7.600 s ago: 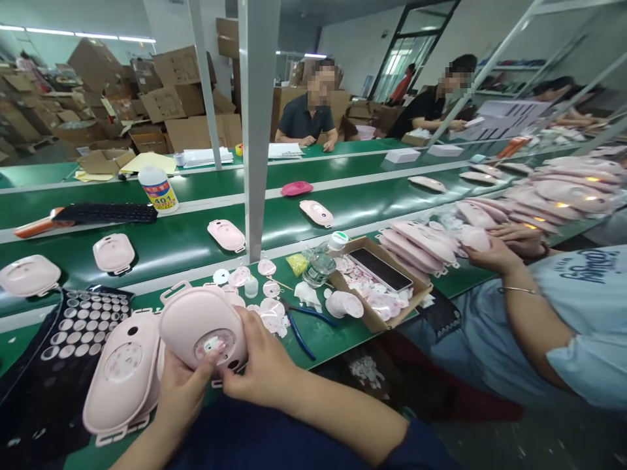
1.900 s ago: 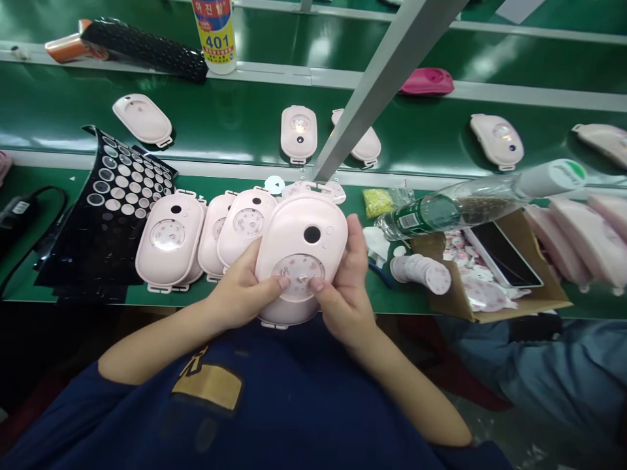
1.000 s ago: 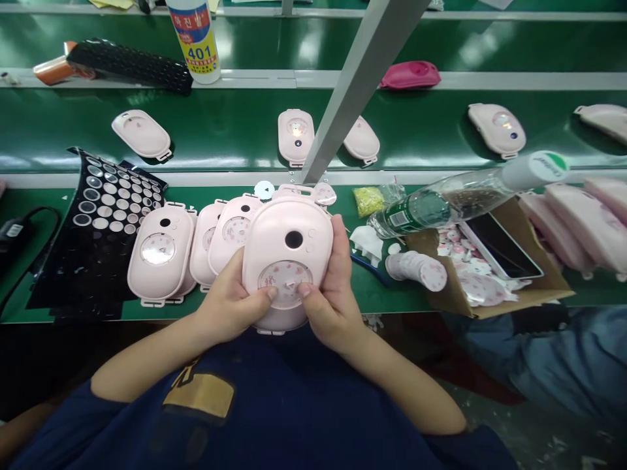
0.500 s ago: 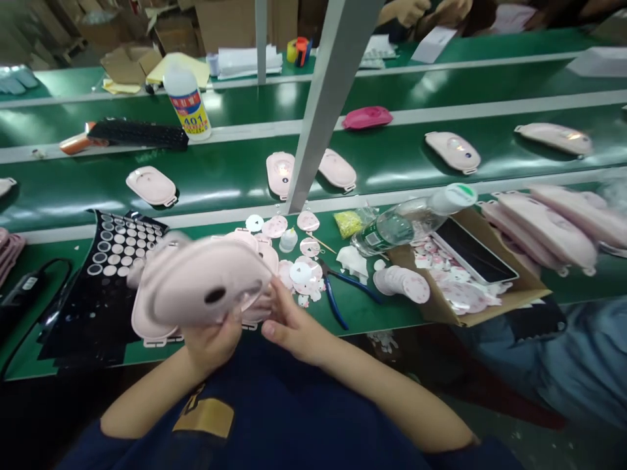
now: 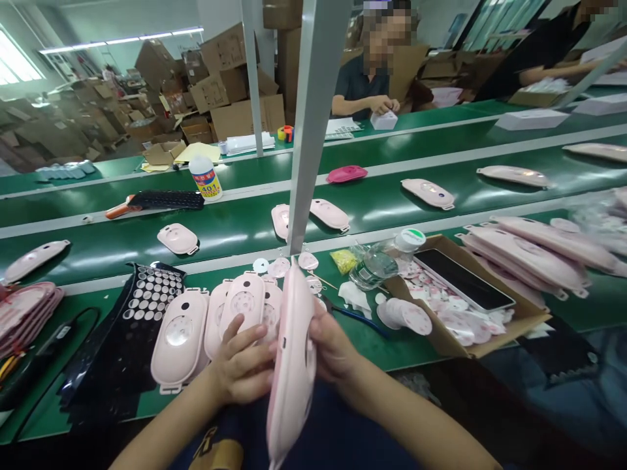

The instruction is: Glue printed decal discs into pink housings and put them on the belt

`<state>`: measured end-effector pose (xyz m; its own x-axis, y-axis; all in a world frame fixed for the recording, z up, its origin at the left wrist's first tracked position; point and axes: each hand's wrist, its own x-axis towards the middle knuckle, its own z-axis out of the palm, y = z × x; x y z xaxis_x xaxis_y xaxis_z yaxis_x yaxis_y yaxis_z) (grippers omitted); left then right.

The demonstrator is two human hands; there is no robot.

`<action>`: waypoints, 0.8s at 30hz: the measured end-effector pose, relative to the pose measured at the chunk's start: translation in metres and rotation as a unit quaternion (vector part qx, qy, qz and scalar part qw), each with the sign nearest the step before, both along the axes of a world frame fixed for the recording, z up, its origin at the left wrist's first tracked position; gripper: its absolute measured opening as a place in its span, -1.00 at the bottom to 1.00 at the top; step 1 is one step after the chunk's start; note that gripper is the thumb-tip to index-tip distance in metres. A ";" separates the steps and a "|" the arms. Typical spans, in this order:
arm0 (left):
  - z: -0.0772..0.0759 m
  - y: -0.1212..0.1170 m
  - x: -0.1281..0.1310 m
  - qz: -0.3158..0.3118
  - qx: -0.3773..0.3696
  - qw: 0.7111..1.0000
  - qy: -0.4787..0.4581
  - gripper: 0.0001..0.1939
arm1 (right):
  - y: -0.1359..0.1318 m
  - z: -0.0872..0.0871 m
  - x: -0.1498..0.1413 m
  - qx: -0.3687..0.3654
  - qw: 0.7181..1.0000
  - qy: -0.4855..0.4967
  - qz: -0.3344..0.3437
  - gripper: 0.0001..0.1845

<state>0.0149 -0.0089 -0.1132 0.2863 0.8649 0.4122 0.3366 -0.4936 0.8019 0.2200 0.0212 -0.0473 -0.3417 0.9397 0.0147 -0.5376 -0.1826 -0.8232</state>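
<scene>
There it was, on the wearer's side of the grey metal post (image 5: 318, 117): one pink plastic shell (image 5: 294, 372), held up and edge-on to my camera. The right hand (image 5: 337, 346) had it, fingers closed on its side. The left hand (image 5: 247, 365) had its fingers spread, tips at the opposite face; whether they pressed or only brushed it, I couldn't tell. I read this as a handling step, the shell being angled between two hands; the next move, I judged, called for a firm right grip while the left settled. Left of the post, more pink shells (image 5: 181, 339) leaned together on the green bench (image 5: 399, 359). Now the blind spots: the shell hid most of the right fingers, its broad faces barely showed, its lower end met the frame's edge, and blue-handled pliers (image 5: 360, 320), right of the post, ran partly behind that hand.
</scene>
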 end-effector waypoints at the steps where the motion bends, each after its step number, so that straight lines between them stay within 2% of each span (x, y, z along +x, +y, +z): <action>1: 0.015 0.005 -0.005 -0.051 0.044 0.997 0.031 -0.96 | 0.006 0.002 0.007 -0.017 1.000 0.013 -0.018 -0.21; 3: 0.041 0.011 -0.006 -0.077 0.074 0.993 0.048 -0.88 | 0.018 0.003 0.017 -0.032 0.996 0.005 -0.079 -0.13; 4: 0.049 0.012 -0.002 -0.062 0.042 0.997 0.017 -0.83 | 0.022 0.004 0.021 -0.021 0.993 -0.019 -0.113 -0.12; 6: 0.056 0.013 0.009 -0.026 -0.088 0.989 -0.114 -0.71 | 0.027 0.003 0.023 0.014 0.985 -0.080 -0.150 -0.15; 8: 0.055 0.012 0.021 -0.031 -0.221 0.945 -0.240 -0.51 | 0.025 0.002 0.022 0.053 0.977 -0.142 -0.147 -0.18; 10: 0.052 0.010 0.028 -0.056 -0.293 0.911 -0.286 -0.33 | 0.019 0.001 0.020 0.084 0.966 -0.202 -0.136 -0.20; 12: 0.050 0.007 0.031 -0.051 -0.309 0.911 -0.269 -0.29 | 0.013 0.000 0.018 0.100 0.956 -0.244 -0.130 -0.23; 18: 0.053 0.002 0.034 0.040 -0.320 0.921 -0.221 -0.36 | 0.004 -0.001 0.008 0.116 0.944 -0.278 -0.132 -0.24; 22: 0.052 0.002 0.031 0.084 -0.296 0.920 -0.244 -0.40 | 0.006 -0.003 0.008 0.147 0.961 -0.225 -0.070 -0.17; 24: 0.049 0.001 0.021 0.135 -0.284 0.906 -0.283 -0.40 | 0.011 -0.007 0.020 0.169 0.960 -0.211 -0.077 -0.14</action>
